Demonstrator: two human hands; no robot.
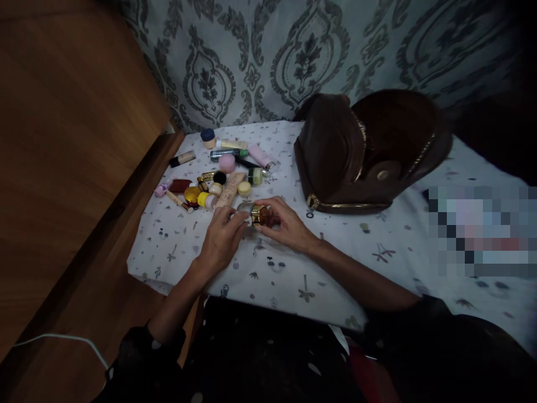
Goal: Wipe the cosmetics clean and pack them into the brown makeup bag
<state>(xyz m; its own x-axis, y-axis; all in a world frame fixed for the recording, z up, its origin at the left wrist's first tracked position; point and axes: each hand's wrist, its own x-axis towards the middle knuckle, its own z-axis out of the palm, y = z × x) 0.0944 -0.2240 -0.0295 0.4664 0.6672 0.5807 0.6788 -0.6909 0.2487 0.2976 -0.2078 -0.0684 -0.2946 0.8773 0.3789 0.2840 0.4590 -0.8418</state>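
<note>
- Gold-banded bottle (257, 215): we are holding it sideways between both hands, above or on the printed cloth (260, 274), can't tell which.
- Left hand (222, 235): we are grasping the bottle's clear left end.
- Right hand (289, 226): we are gripping its amber right end.
- Beige tube (229, 193), yellow jar (244, 189): we are seeing both lying just beyond the hands.
- Brown bag (325, 151): sitting unzipped, far right.
</note>
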